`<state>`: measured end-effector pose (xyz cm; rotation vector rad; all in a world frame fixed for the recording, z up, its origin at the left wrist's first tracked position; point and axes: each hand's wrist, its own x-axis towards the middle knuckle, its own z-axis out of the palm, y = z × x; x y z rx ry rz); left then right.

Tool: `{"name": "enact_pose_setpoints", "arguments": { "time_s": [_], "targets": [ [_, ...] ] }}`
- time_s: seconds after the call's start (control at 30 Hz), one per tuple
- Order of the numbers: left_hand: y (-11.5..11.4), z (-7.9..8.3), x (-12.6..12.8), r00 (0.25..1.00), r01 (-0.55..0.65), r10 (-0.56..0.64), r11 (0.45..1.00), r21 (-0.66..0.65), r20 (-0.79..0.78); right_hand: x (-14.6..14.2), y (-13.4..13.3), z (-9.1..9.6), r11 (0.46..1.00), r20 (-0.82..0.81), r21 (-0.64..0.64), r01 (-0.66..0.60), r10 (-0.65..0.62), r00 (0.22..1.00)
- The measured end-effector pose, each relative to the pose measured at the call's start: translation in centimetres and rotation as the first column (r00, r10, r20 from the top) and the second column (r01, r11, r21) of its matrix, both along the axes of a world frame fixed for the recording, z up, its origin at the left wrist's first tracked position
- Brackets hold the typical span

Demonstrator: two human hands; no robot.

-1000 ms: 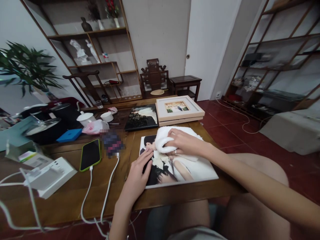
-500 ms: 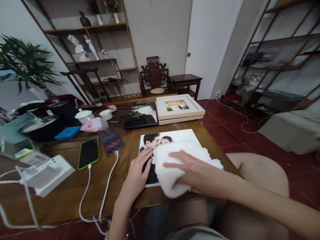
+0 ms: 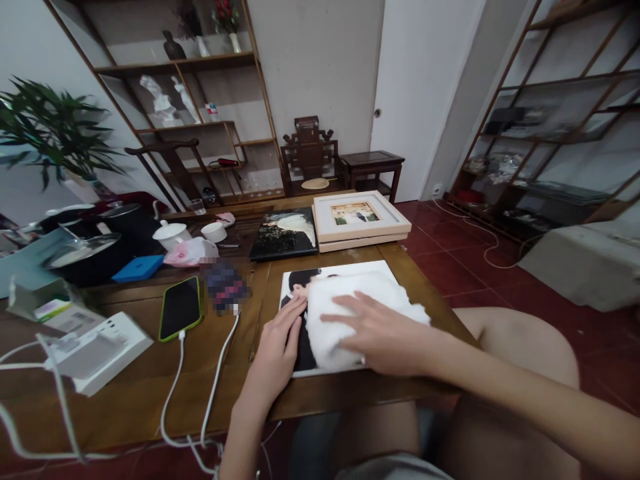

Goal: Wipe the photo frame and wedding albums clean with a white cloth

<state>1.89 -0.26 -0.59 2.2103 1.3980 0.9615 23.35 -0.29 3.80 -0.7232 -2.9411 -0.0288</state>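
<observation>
A photo panel (image 3: pixel 306 353) printed with a couple lies flat at the table's front edge. Over its middle and right side spreads a fluffy white towel (image 3: pixel 324 300), which hides much of the picture. My right hand (image 3: pixel 375 327) presses on the towel with fingers apart and bent into it, gripping the fabric. On the panel's left edge rests my left hand (image 3: pixel 277 340), fingers stretched out and holding nothing; their tips are close to the towel's left side.
Behind the panel lie a dark photo panel (image 3: pixel 270 245) and a light wooden picture frame (image 3: pixel 363 239). To the left are a green-edged phone (image 3: pixel 180 308) on its cable, a white power strip (image 3: pixel 113 350), a blue box (image 3: pixel 137 268) and a black pot (image 3: pixel 85 257).
The towel and my right hand have shifted slightly up and left; the towel lies flatter and covers more of the printed faces. My left hand stays at the panel's left edge.
</observation>
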Motion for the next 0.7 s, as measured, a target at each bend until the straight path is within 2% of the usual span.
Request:
{"name": "enact_pose_setpoints", "arguments": {
  "time_s": [0.1, 0.2, 0.27, 0.47, 0.53, 0.6, 0.7],
  "targets": [
    [0.0, -0.2, -0.1, 1.0, -0.026, 0.026, 1.0, -0.008, -0.007, 0.3, -3.8, -0.2, 0.998, -0.027, -0.016, -0.063, 0.063, 0.998],
    [0.0, -0.4, -0.2, 0.999, -0.032, 0.032, 0.999, -0.006, -0.021, 0.5, -4.5, -0.3, 0.997, -0.048, -0.042, -0.071, 0.069, 0.996],
    [0.0, -0.4, -0.2, 0.999, -0.031, 0.031, 1.0, -0.005, -0.024, 0.7, -3.0, -0.2, 0.998, -0.036, -0.05, -0.036, 0.035, 0.999],
    [0.1, -0.6, -0.3, 1.0, -0.024, 0.024, 1.0, 0.004, -0.016, 0.7, 6.1, 0.5, 0.988, -0.049, -0.015, 0.151, -0.151, 0.987],
    [0.1, -0.6, -0.3, 0.999, -0.026, 0.026, 1.0, 0.009, -0.022, 0.2, 8.0, 0.6, 0.987, -0.033, 0.001, 0.16, -0.16, 0.987],
    [0.1, -0.6, -0.3, 0.999, -0.029, 0.03, 0.999, 0.019, -0.015, -0.4, 8.2, 0.5, 0.991, -0.017, 0.019, 0.131, -0.13, 0.991],
    [0.1, -0.6, -0.3, 0.999, -0.027, 0.027, 0.999, 0.04, 0.019, -1.1, 5.4, 0.2, 0.998, -0.001, 0.044, 0.052, -0.052, 0.999]
  ]
}}
